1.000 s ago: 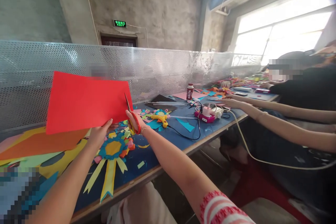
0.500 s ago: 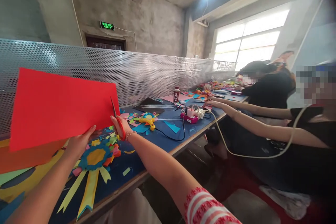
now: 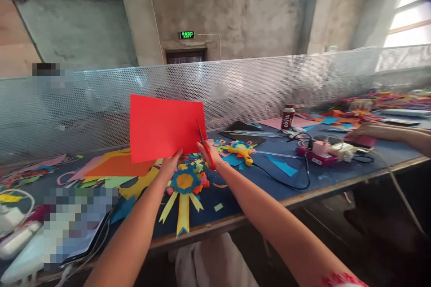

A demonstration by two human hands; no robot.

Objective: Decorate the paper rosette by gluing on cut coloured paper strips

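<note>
A red sheet of paper (image 3: 164,128) is held up above the table, with my left hand (image 3: 172,161) closed on its lower edge. My right hand (image 3: 209,152) grips a pair of scissors (image 3: 208,151) with red handles. Their blades point upward in front of the sheet's right side; whether they touch the paper I cannot tell. Below my hands lies a paper rosette (image 3: 186,181) with a blue rim, a yellow centre and yellow ribbon tails. Small coloured paper scraps (image 3: 204,178) surround it.
A yellow glue gun (image 3: 243,154) with a black cable lies to the right, near a purple power strip (image 3: 316,158). A dark red bottle (image 3: 288,117) stands behind. A tablet (image 3: 84,233) is at left. Another person's arm (image 3: 400,132) reaches in from the right. A perforated metal screen (image 3: 256,85) borders the table.
The view has swung left, bringing the tablet and the table's left side into sight. My hands still hold the red paper and the scissors much as before.
</note>
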